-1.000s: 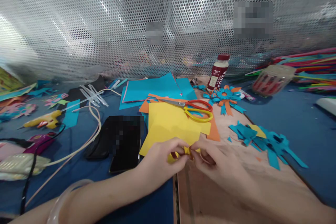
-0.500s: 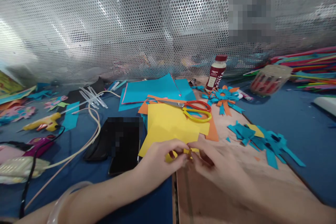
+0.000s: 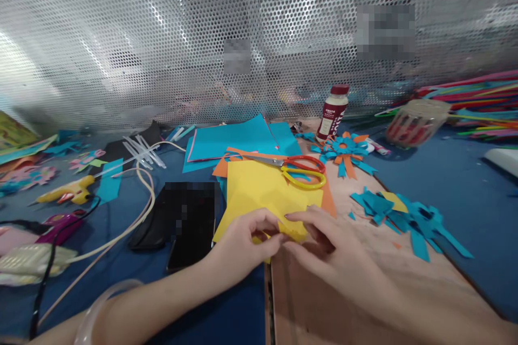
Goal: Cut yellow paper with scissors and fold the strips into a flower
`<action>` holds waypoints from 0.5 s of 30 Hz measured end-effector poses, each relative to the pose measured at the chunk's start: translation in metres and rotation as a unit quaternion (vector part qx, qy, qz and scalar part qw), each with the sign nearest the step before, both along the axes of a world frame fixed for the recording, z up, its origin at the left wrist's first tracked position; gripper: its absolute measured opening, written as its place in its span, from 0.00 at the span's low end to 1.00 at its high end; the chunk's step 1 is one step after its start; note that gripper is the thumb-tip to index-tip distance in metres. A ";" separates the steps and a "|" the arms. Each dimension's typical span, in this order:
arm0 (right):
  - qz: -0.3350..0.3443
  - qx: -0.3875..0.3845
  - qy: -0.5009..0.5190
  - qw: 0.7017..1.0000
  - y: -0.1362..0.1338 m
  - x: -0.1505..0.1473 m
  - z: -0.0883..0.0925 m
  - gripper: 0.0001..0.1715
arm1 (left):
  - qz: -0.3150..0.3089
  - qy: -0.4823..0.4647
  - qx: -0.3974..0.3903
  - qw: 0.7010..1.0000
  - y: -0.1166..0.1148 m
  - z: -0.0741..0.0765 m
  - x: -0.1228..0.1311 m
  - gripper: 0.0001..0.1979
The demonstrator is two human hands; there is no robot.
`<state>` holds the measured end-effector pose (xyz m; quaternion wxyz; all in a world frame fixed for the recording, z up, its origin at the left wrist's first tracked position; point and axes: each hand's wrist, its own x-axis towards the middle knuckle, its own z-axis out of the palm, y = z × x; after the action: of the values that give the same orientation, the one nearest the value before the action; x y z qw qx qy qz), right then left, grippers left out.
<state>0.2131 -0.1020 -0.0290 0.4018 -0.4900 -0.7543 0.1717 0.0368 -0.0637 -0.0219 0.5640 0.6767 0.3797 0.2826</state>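
Note:
My left hand (image 3: 246, 240) is closed, thumb and forefinger pinching a small piece of yellow paper (image 3: 294, 232) above the near edge of the yellow sheets. Its exact outline is partly hidden by the fingers. Just to the right, my right hand (image 3: 335, 245) has its thumb and fingers apart around the other side of that piece. Behind both hands lie the yellow paper sheets (image 3: 254, 188). Scissors (image 3: 291, 164) with red and yellow handles rest on top of them, blades pointing left.
Blue sheets (image 3: 230, 137) lie farther back. A bottle (image 3: 332, 113) and blue-and-orange paper flowers (image 3: 343, 151) stand to the right, near blue paper strips (image 3: 416, 215). A phone (image 3: 194, 232), yellow glue gun (image 3: 70, 191) and cables occupy the left. A jar (image 3: 416, 124) sits at right.
My right hand's fingers have spread from a pinch on the yellow piece. More of that piece now shows between the hands. The left hand stays almost in place.

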 end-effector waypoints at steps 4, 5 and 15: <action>0.003 -0.037 0.046 0.998 0.002 0.001 0.003 0.07 | -0.007 -0.016 -0.017 1.000 -0.001 -0.002 0.000 0.05; 0.007 -0.043 0.053 0.998 0.002 0.001 0.004 0.06 | -0.011 -0.014 -0.013 1.000 -0.002 -0.002 -0.001 0.05; 0.024 -0.126 0.111 0.985 -0.002 0.002 0.004 0.13 | -0.005 0.004 0.018 1.000 -0.002 0.000 -0.001 0.04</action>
<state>0.2150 -0.1042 -0.0246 0.4138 -0.4966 -0.6885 0.3287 0.0359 -0.0658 -0.0220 0.5512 0.6898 0.3739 0.2839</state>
